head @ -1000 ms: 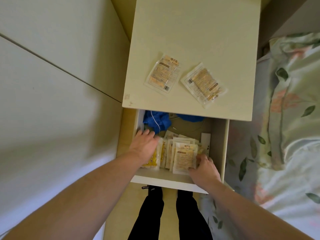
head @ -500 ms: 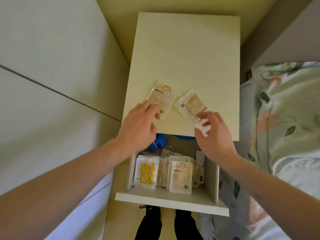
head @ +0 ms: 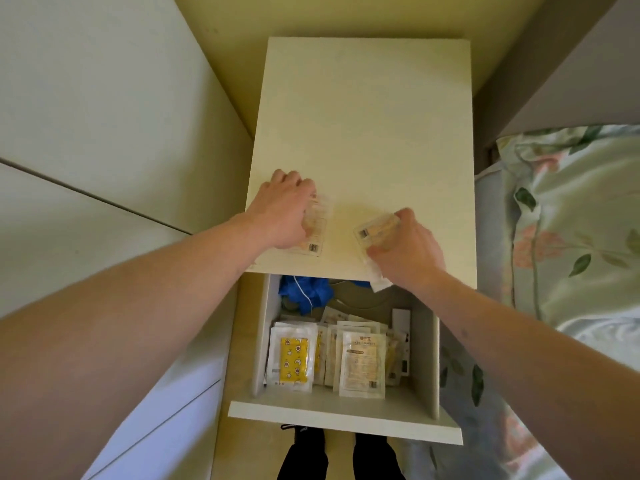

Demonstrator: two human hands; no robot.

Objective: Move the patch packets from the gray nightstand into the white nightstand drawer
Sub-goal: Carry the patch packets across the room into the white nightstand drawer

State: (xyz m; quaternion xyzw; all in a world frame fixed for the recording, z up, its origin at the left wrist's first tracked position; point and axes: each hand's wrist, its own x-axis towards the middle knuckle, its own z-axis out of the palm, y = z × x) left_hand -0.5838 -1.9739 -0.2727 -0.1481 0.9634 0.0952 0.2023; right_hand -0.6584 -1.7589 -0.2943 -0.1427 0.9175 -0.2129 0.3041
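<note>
- Glossy flat packet (head: 316,233) on the matte white nightstand top (head: 363,133) is gripped by the left hand (head: 284,211).
- A crinkled second packet (head: 375,232) is pinched by the right hand (head: 405,247).
- Square packets are stacked in the open drawer (head: 346,415) nearby.

Left hand (head: 285,211): now we curl it onto the left clear plastic patch packet (head: 316,233).
Right hand (head: 407,249): now we grip the right clear packet (head: 375,232), dragged toward the nightstand's edge.

A home bedroom: floral bedding (head: 571,216) beside a white nightstand (head: 363,133), wardrobe doors (head: 86,133) alongside.
</note>
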